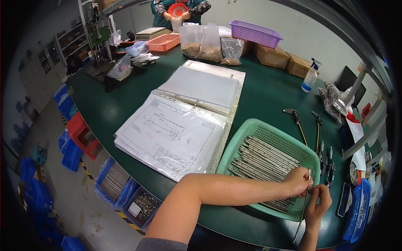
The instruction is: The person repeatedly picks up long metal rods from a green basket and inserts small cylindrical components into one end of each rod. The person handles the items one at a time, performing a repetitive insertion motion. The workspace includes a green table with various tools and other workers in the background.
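Observation:
A thin metal rod [300,228] is upright at a slant between my two hands, over the right rim of a green plastic basket [247,129]. My left hand [298,181] reaches across the basket with its fingers closed around the rod's upper part. Just below and to the right, my right hand [318,203] pinches the same rod. The rod's lower end hangs past my right wrist toward the table edge. Many similar metal rods [268,157] lie side by side in the basket, partly covered by my left forearm.
An open binder with a drawing [167,134] lies left of the basket. Calipers [296,125], a spray bottle [310,77] and a blue tray [359,209] are to the right. Plastic bags [201,44], a purple basket [255,33] and a person pouring from a red bowl [177,9] are at the back.

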The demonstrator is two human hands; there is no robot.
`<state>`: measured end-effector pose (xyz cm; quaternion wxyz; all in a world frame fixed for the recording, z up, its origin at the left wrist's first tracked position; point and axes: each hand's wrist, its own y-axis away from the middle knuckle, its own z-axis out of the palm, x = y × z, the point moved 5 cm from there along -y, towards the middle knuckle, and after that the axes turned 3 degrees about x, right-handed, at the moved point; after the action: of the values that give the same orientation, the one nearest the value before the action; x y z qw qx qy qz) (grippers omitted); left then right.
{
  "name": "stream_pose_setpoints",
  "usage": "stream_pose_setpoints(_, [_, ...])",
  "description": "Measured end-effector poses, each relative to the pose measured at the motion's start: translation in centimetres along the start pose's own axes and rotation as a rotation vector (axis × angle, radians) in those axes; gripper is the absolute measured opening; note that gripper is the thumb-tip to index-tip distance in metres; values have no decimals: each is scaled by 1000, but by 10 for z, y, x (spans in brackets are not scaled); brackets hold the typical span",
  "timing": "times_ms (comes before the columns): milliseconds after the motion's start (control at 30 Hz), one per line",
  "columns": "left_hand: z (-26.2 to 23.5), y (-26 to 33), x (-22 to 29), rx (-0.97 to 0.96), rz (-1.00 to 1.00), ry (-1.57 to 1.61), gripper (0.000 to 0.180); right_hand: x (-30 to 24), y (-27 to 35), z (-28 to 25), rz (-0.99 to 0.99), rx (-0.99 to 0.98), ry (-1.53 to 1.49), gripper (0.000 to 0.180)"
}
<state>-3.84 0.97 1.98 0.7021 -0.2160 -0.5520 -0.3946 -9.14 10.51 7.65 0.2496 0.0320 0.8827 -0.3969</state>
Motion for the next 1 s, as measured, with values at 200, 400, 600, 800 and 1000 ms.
stream_pose_setpoints(200, [8,-1,8,-75,-57,1,10,8,-5,-9,36,-20,1,8])
stream_pose_setpoints(400, [8,3,5,-139,-38,-16,18,23,7,-9,93,63,-120,11])
stream_pose_setpoints(600, [11,-1,-4,-170,-100,10,20,32,17,-12,72,56,-121,14])
stream_pose_setpoints(800, [11,1,-10,-155,-162,39,21,38,25,-10,104,98,-180,14])
stream_pose_setpoints(1000, [15,1,-10,-171,-140,25,14,43,29,-10,109,119,-187,13])
